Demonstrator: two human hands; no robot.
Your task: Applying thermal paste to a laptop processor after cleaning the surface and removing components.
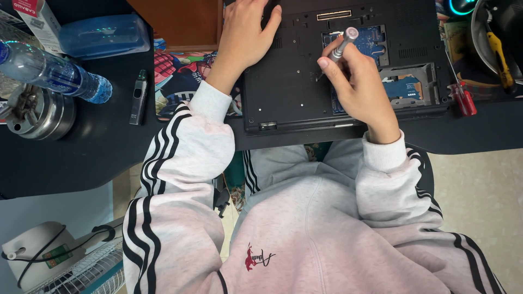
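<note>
Black plastic covers the back of the laptop [294,81], which lies upside down on the dark desk [65,158] right in front of me. One cover is off, so I can see a blue circuit board [376,41] and an open metal slot [408,87] inside it.

My right hand [359,87] is curled tight around a thin silver screwdriver [342,44]. I hold it like a pen, and its tip points down at the laptop next to the blue board. My thumb and fingers are closed on it. My left hand [245,38] lies on the top part of the laptop with fingers bent, pressing on it and holding nothing.

To the left of the laptop sits a small dark lighter-shaped gadget [138,98]. Farther left lies a clear water bottle [52,71] on its side, with a round metal tin [38,111] just below it and a blue plastic box [103,35] above it. To the right of the laptop a red-handled screwdriver [462,95] lies close by, and a round bowl [485,49] holds a yellow-handled tool [498,51].
</note>
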